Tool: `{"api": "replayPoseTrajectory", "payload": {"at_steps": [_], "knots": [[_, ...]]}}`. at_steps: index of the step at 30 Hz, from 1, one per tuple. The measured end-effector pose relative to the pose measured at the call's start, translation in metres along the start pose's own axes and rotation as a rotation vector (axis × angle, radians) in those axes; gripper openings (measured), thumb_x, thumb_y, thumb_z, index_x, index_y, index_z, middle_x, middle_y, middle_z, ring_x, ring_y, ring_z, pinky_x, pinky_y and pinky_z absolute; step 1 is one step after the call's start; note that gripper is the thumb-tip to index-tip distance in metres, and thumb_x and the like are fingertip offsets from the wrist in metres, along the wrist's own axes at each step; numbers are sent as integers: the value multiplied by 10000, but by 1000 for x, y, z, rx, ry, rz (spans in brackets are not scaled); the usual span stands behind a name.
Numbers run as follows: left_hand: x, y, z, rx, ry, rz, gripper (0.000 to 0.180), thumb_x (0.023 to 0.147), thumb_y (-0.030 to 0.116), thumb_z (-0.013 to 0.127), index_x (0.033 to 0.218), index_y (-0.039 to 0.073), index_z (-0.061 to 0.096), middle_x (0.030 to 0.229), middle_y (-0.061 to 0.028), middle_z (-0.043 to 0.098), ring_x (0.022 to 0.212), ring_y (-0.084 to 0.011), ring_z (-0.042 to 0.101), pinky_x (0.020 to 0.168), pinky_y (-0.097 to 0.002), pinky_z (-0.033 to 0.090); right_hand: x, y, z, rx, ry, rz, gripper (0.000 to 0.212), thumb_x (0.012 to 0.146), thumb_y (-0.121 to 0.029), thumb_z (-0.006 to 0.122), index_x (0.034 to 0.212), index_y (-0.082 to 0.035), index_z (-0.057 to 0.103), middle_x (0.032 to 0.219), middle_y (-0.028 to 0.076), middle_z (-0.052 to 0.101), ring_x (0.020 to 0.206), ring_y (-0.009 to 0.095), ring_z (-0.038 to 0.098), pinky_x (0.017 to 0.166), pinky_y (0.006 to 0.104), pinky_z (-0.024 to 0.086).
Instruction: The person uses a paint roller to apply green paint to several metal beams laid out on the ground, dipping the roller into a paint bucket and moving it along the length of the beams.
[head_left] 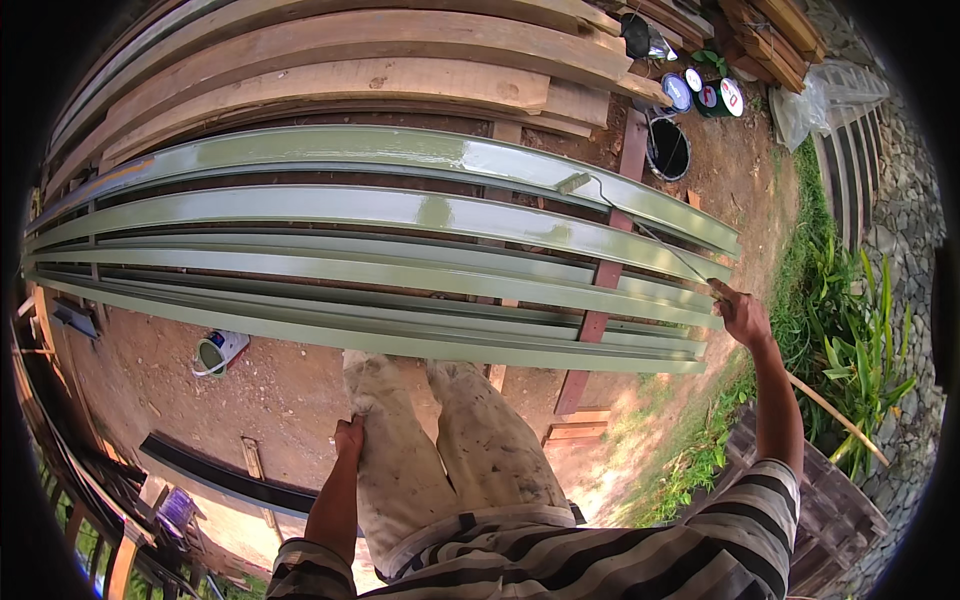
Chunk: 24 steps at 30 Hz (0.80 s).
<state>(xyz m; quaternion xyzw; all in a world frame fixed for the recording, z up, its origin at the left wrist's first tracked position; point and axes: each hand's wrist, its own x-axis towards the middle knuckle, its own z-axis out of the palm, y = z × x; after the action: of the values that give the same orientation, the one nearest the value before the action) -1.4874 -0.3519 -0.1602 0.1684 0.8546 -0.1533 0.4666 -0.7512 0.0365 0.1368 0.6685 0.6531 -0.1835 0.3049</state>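
Observation:
My right hand [741, 312], out over the right ends of the beams, is closed round the handle of a paint roller [573, 183]. From there its thin bent wire frame reaches to the small roller head, which rests on the farthest green metal beam [400, 148]. Wet-looking, glossy green paint covers part of that beam's face. Nearer me lie several more green beams [340, 209], side by side. Beside my trouser leg hangs my left hand [348, 437], its fingers curled in; whether they grip anything is hidden.
Dark red crosspieces [590, 325] support the beams. Beyond them lie stacked timber planks [400, 85]. A black bucket [668, 148] and paint cans [719, 98] stand at the far right. A paint pail [219, 353] sits on the dirt at left. Plants [850, 350] edge the right side.

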Motion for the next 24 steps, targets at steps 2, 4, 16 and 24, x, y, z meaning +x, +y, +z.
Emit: {"api": "replayPoseTrajectory", "payload": {"at_steps": [2,4,16,24], "knots": [[1,-1,2,4,0,1,739,890,583,677,1196,-88,623,1222,-362,659,1205,-503,620,1013,-530,485,-40,13,42,80,96,37,475,963,-241,653,1434,-279,594,993,186,755,913,422,714,784,510,572],[6,-4,5,19,7,-12,725,897,574,675,1187,-89,619,1216,-361,661,1198,-507,622,1009,-532,485,-73,6,83,216,97,183,495,963,-234,668,1451,-252,592,993,217,743,919,443,707,754,513,559],[1,4,-10,64,20,83,666,919,553,666,1169,-62,610,1182,-344,678,1148,-509,640,971,-537,495,-42,18,184,655,201,747,467,1022,-248,576,1487,-213,562,653,61,598,466,165,514,403,395,415],[7,-1,1,98,24,104,643,928,546,653,1165,-50,604,1182,-339,677,1153,-505,637,965,-541,491,31,47,180,1067,124,828,497,1040,-243,546,1531,-201,480,621,64,558,435,158,473,387,347,375]]}}
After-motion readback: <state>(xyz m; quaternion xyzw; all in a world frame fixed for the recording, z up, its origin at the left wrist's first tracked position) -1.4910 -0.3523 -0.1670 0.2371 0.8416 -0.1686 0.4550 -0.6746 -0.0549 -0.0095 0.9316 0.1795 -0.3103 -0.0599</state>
